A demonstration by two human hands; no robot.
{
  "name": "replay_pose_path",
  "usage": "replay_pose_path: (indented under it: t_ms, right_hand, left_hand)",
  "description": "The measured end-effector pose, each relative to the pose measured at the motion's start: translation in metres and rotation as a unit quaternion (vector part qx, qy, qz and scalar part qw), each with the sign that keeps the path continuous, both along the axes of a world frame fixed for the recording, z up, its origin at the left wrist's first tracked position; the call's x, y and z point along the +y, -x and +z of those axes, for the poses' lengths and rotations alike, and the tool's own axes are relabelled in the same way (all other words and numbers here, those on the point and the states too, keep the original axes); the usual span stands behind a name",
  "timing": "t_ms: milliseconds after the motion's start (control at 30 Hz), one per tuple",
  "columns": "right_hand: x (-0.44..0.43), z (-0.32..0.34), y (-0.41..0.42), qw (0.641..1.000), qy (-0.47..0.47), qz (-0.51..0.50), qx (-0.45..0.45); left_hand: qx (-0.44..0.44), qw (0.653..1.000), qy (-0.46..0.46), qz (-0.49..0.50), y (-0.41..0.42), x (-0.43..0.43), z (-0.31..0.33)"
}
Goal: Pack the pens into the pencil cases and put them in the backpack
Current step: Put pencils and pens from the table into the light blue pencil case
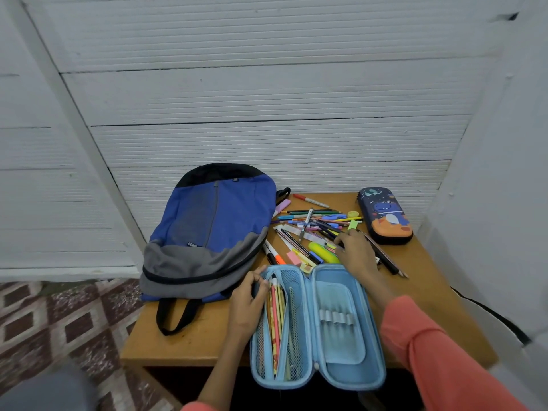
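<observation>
An open light-blue pencil case (pixel 338 330) lies at the table's near edge, with several pencils in its left mesh half. My left hand (pixel 247 298) grips that left rim near the top. My right hand (pixel 355 252) reaches into a loose pile of pens (pixel 314 229) behind the case, its fingers curled on a dark pen there. A yellow highlighter (pixel 323 253) lies just left of that hand. A blue, grey and black backpack (pixel 207 229) lies flat and zipped on the table's left. A dark-blue dinosaur pencil case (pixel 385 215) sits closed at the back right.
The small wooden table (pixel 189 339) stands against a white ribbed wall (pixel 267 99), with a white panel close on the right. Patterned floor tiles (pixel 59 321) show to the left. The backpack's black straps hang over the table's left front.
</observation>
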State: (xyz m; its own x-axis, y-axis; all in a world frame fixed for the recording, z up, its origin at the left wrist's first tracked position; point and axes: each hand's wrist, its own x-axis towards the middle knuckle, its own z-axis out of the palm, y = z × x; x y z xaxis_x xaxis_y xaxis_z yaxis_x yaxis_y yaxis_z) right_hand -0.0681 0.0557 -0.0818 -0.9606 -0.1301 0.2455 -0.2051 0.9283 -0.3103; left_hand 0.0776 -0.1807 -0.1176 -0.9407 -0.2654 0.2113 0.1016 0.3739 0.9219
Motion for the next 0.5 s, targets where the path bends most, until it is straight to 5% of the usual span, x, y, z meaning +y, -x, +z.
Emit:
replay_pose_path:
  t_ms: [300,500]
  right_hand:
    - [-0.025,0.0,-0.002,0.994,-0.009,0.109,-0.026]
    - [-0.038,0.001,0.005,0.995,-0.041,0.092,-0.01]
  left_hand:
    - [-0.002,1.0,0.016,0.006,0.0,0.001,0.001]
    - [-0.007,1.0,0.018,0.01,0.0,0.001,0.0]
